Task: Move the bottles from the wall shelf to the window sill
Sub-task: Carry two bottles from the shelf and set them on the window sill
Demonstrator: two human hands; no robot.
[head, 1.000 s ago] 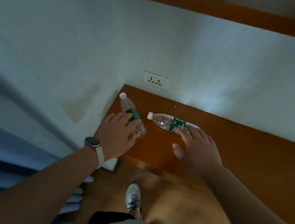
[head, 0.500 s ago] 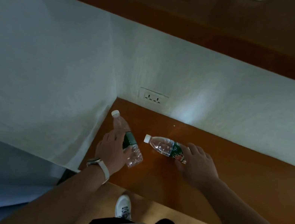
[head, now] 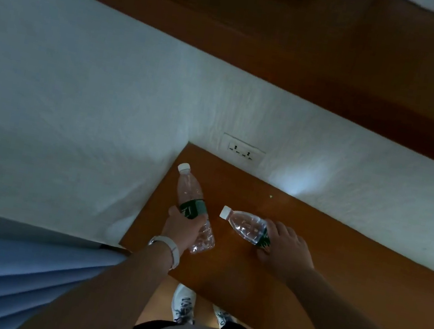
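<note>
Two clear plastic water bottles with white caps and green labels are over the wooden wall shelf (head: 338, 258). My left hand (head: 182, 229), with a white watch band on the wrist, is closed around the left bottle (head: 192, 200) at its label, cap pointing away from me. My right hand (head: 286, 247) grips the lower part of the right bottle (head: 244, 224), whose cap points left. Whether either bottle still touches the shelf is unclear.
A white wall with a double socket (head: 242, 151) rises behind the shelf. A wooden panel (head: 290, 38) runs across above. A blue curtain (head: 2, 271) hangs at the lower left. My white shoes (head: 184, 303) stand on the wooden floor under the shelf edge.
Both hands went from hovering over the lying bottles to closing around them. The left bottle's cap end has tilted up, and the view has shifted upward.
</note>
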